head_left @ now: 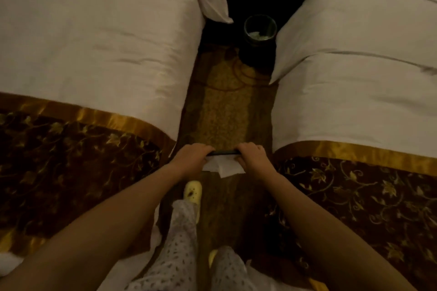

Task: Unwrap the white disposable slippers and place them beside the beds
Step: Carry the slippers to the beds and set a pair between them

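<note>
- While both hands grip the same bundle, nothing's on the floor yet, so I'd say this is early days: the left hand (pixel 189 157) and right hand (pixel 254 157) are each closed on an end of the slippers (pixel 223 166), held out over the aisle with a dark strip along the top edge.
- Can't tell if the wrapper's off; it's dim and blurry.
- Still to do, by my guess: unwrap, then set pairs beside each bed.
- Room-wise, the carpet (pixel 224 111) is a narrow lane between the left bed (pixel 94 54) and right bed (pixel 354 92), with a bin (pixel 260 30) at the far end.
</note>
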